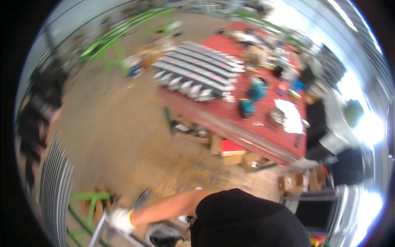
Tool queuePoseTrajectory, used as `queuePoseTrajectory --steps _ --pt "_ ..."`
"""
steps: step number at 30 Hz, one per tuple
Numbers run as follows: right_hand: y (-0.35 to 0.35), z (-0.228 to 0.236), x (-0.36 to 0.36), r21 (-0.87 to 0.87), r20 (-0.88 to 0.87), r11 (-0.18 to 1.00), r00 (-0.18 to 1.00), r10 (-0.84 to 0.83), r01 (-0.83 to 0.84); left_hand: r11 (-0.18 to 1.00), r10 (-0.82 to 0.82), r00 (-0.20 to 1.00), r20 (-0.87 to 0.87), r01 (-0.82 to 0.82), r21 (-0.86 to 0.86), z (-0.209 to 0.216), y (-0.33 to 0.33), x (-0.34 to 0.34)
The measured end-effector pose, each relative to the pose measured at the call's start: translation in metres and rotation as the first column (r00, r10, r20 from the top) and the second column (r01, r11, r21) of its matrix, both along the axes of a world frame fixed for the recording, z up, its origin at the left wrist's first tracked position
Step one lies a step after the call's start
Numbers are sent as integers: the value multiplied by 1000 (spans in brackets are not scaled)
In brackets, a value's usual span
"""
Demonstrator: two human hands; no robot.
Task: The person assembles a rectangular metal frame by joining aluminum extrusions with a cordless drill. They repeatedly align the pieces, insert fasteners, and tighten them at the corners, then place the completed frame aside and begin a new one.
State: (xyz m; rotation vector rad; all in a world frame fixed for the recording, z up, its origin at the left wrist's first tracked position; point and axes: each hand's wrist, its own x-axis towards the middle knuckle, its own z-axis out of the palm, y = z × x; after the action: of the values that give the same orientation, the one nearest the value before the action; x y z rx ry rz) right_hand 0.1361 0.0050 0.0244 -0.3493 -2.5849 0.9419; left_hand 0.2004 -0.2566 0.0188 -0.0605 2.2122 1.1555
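Note:
My left hand (121, 220), in a white glove with a yellow cuff, is low on the left at the end of my outstretched bare arm. It is closed on the corner of a grey metal frame (97, 231), whose bars run down out of the picture. Motion blur hides the single fingers. Beside the hand stands a green metal stand (91, 196). My black sleeve fills the lower middle. My right hand is not in view.
A red-topped workbench (197, 108) stands ahead, bearing stacked metal profiles (197, 68), a teal power tool (256, 92) and white paper (289, 115). Cartons (233, 159) sit beneath it. Long grey profiles (55, 193) lean at the left. Dark-panelled frames (317, 214) stand lower right.

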Motion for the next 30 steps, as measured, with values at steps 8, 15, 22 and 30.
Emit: queuePoseTrajectory --steps 8,15,22,30 --pt "-41 7 -85 281 391 857 866 310 -433 650 757 651 -50 -759 -43 2 -131 89" --pt "-26 12 -127 155 490 935 846 209 -320 555 823 540 -177 -831 46 -19 -132 97" --pt "26 15 -101 -50 384 964 886 259 -260 603 797 568 -206 -765 225 -9 -128 125" --pt "33 22 0 -378 44 925 999 -32 46 795 354 549 -757 -603 -65 102 -189 56"
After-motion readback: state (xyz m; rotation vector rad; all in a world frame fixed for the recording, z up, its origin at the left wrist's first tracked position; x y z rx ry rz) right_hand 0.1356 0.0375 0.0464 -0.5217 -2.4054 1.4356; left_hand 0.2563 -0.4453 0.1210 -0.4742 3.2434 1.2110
